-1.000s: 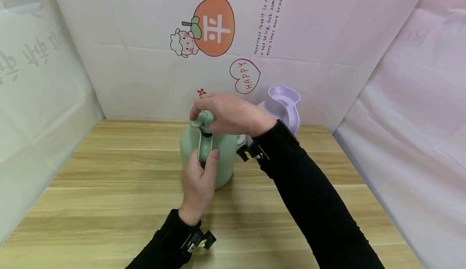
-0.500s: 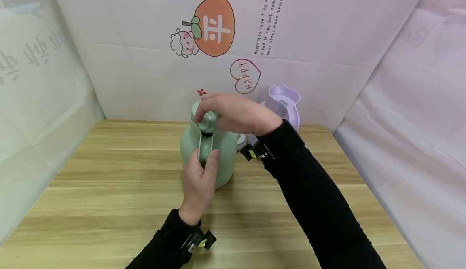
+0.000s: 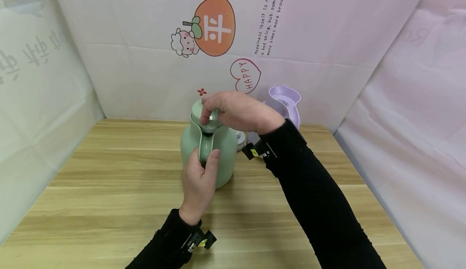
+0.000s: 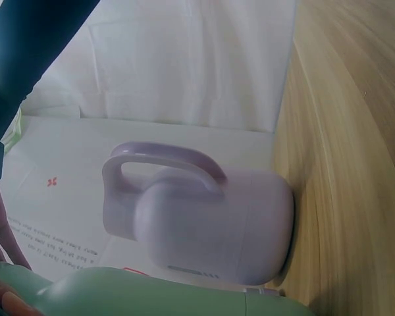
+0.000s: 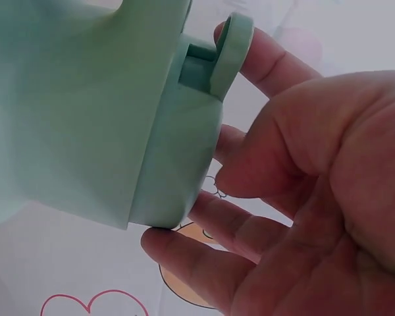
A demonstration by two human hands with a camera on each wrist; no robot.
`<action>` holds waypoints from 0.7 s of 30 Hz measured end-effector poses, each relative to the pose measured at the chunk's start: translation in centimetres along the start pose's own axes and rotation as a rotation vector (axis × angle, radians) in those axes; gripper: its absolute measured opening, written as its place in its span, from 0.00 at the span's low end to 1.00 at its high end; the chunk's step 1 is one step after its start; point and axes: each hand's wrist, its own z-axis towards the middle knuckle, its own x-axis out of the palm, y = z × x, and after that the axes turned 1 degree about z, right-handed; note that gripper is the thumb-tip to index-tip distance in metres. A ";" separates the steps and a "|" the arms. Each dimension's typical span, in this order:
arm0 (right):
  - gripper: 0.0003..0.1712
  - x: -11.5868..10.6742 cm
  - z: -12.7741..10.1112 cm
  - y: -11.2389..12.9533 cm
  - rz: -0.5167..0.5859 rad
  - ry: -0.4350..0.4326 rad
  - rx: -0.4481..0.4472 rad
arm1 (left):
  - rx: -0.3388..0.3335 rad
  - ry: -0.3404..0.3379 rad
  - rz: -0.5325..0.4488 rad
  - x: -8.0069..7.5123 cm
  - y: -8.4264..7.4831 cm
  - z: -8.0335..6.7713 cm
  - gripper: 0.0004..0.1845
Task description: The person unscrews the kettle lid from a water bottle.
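A pale green insulated jug (image 3: 227,155) stands upright at the middle of the table, its handle towards me. My left hand (image 3: 198,188) grips the lower part of that handle, thumb along the right side. From above, my right hand (image 3: 244,111) bends its fingers over the jug's lid (image 5: 184,151), which sits in the neck. In the right wrist view, the index finger reaches behind the lid's raised loop (image 5: 234,56), and other fingertips lie right at the lid's edge. The thumb is beside the lid, apart from it.
Behind and right of the green jug stands a lilac jug (image 4: 210,217) with a handle, its open spout (image 3: 287,95) upward. Between the jugs lies a small whitish round piece (image 3: 240,140). Printed white cloth (image 3: 145,79) encloses the wooden table (image 3: 109,180) at back and sides.
My right hand has shifted slightly right over the lid, and the index finger has moved from the lid's left side towards its middle, uncovering more lid. My left hand keeps its grip.
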 end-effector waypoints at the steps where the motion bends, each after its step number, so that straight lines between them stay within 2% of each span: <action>1: 0.29 0.0 0.0 0.0 0.003 -0.002 0.008 | 0.001 -0.001 0.003 0.0 0.0 0.0 0.11; 12: 0.26 0.2 0.3 0.0 -0.009 -0.026 0.050 | 0.020 -0.004 -0.001 0.2 0.2 0.1 0.12; 18: 0.17 0.5 0.7 0.3 -0.057 -0.063 0.105 | 0.030 -0.016 0.017 0.2 0.1 0.1 0.12; 19: 0.18 0.6 0.8 0.4 -0.071 -0.076 0.123 | 0.029 -0.013 0.016 0.2 0.1 0.0 0.12; 21: 0.26 0.9 1.1 0.6 -0.105 -0.095 0.169 | 0.027 -0.005 0.011 0.2 0.2 0.0 0.12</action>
